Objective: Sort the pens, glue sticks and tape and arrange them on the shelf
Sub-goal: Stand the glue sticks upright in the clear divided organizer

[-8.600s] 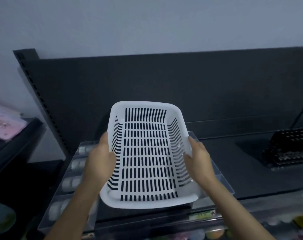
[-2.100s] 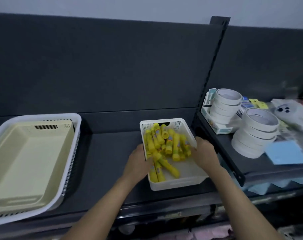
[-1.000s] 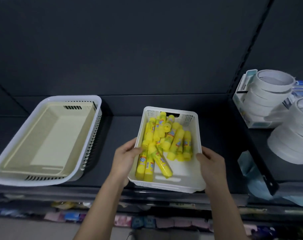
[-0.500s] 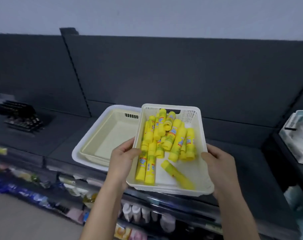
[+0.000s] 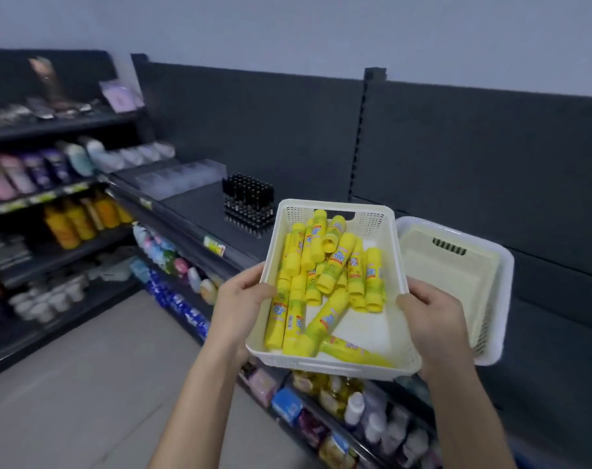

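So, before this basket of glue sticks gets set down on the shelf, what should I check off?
1. Two-handed grip: left hand and right hand each hold a side rim of the white basket. Ok.
2. Contents contained: all glue sticks lie inside, none over the rim. Ok.
3. Landing spot free: the shelf between the black pen rack and the nested trays is hidden by the basket. Cannot tell.
4. Clearance from the nested trays: the basket overlaps them in view. Cannot tell.
5. Basket resting on the shelf: it is held in the air. Not ok.
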